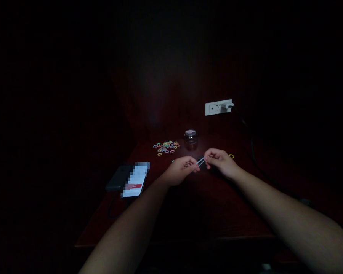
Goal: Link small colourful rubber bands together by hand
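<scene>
Between my two hands a pale blue elastic band [200, 162] is stretched into two near-parallel strands. My left hand [183, 169] pinches its lower left end. The upper right end is in the closed fingers of my right hand [220, 161]. Both hands are raised over the dark red table [205, 213]. Beyond my left hand lies a loose pile of small coloured bands [166, 147]. A yellow band [231, 156] shows just past my right hand. Something dark sits behind the stretched band, too dim to make out.
A clear lidded jar [191, 137] stands behind my hands. At left, a lit phone [136, 180] lies against a dark flat box [117, 178]. A wall socket [218, 107] holds a white plug, and its dark cable [252, 146] runs down the right side. The surroundings are very dim.
</scene>
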Action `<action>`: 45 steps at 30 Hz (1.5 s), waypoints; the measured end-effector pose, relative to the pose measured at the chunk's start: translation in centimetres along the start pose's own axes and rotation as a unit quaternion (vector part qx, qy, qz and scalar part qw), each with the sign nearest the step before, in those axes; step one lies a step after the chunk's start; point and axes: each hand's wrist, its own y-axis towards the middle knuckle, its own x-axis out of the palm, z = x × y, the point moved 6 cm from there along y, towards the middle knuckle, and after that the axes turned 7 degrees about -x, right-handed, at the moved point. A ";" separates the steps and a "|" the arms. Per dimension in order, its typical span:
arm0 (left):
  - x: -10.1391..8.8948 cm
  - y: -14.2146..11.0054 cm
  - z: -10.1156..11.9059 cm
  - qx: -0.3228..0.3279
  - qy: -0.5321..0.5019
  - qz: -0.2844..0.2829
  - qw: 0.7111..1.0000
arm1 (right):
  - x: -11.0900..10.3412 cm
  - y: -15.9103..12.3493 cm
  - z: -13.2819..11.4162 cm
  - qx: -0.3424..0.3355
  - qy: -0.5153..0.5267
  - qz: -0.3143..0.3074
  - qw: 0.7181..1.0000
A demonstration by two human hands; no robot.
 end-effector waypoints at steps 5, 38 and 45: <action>-0.1 0.0 0.0 0.006 0.020 0.017 1.000 | 0.5 -0.1 0.0 0.022 0.013 -0.015 1.000; 0.5 0.2 -1.0 -0.009 0.066 0.037 0.997 | 1.6 -0.6 0.2 0.064 -0.057 -0.105 0.991; 0.4 0.3 -1.2 -0.004 0.072 0.035 0.997 | 1.0 -0.5 0.1 0.070 -0.058 -0.081 0.993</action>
